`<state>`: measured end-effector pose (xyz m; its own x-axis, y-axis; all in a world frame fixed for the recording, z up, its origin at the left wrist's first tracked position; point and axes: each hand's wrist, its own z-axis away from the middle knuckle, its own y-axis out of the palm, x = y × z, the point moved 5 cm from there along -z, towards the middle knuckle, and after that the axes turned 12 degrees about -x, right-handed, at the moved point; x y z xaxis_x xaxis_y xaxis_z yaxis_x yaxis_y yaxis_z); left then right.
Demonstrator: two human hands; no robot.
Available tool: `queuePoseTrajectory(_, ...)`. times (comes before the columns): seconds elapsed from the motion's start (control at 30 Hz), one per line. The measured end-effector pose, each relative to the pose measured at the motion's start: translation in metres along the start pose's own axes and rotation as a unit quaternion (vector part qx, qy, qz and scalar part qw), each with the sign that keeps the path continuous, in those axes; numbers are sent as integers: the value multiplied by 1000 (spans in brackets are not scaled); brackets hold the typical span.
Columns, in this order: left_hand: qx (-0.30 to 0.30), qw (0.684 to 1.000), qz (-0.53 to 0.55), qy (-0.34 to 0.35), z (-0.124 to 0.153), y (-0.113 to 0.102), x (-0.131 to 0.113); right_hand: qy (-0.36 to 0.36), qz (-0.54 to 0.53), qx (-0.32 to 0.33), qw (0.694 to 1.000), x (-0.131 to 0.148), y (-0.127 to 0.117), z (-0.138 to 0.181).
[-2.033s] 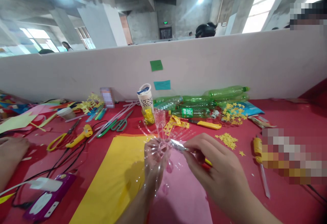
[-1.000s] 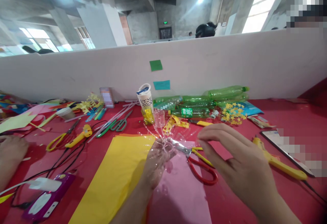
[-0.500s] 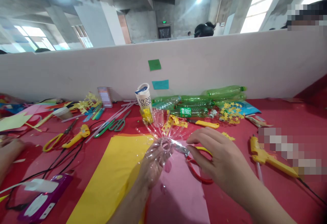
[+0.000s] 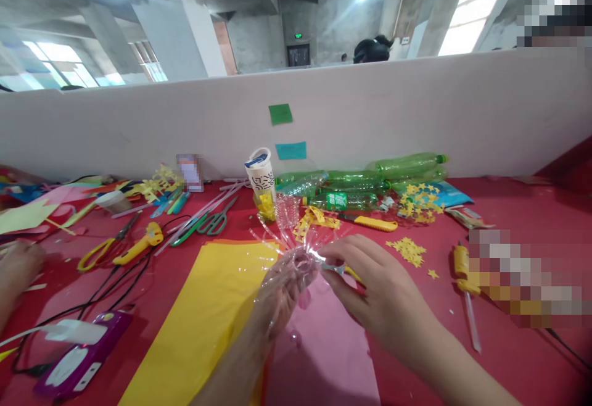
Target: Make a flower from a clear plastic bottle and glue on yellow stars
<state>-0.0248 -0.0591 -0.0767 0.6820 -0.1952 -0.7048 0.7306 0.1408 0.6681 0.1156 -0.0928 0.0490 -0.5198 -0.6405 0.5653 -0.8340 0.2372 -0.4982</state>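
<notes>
My left hand (image 4: 282, 295) is closed around a clear plastic bottle top (image 4: 303, 262) whose side is cut into thin strips fanning outward. The round neck faces me. My right hand (image 4: 370, 282) pinches at the bottle top's right edge, with scissors (image 4: 355, 275) in its grasp. Only a bit of metal and a yellow piece of handle show; my fingers hide the rest. Whether a strip lies between the fingers and the blade is too small to tell. Beneath my hands lie pink paper (image 4: 324, 356) and yellow paper (image 4: 185, 332).
Green bottles (image 4: 351, 201), a white cup (image 4: 259, 174) and a yellow cutter (image 4: 377, 224) line the back. Yellow stars (image 4: 409, 250) and a glue gun (image 4: 462, 270) lie right. Leftward are scissors (image 4: 97, 256), another glue gun (image 4: 143, 242), a purple power strip (image 4: 87, 356) and another person's hand (image 4: 18, 267).
My right hand has moved left, closing its fingers at the bottle top. The scissors' red handle, visible before, is now hidden behind that hand. More yellow stars show at the right.
</notes>
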Motion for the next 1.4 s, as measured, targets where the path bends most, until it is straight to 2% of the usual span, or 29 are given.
queuePoseTrajectory(0.17,22,1000,5,-6,1,1,1,16,-14,-7,1000,-1,2,0)
queuePoseTrajectory(0.37,12,1000,9,-1,-2,-5,3,79,-35,-33,996,-4,4,1)
queuePoseTrajectory(0.53,15,1000,4,-12,-2,-3,4,99,-69,-54,991,-5,6,2)
queuePoseTrajectory(0.9,5,1000,9,-16,-4,-10,5,121,-115,-38,985,-5,9,4)
queuePoseTrajectory(1.07,14,1000,6,-9,-3,-8,6,74,-66,-70,993,-3,6,4)
queuePoseTrajectory(1.2,11,1000,21,-10,-4,-11,7,40,-49,-66,996,0,6,3)
queuePoseTrajectory(1.4,11,999,36,-14,-2,-10,6,49,-76,-52,994,0,4,2)
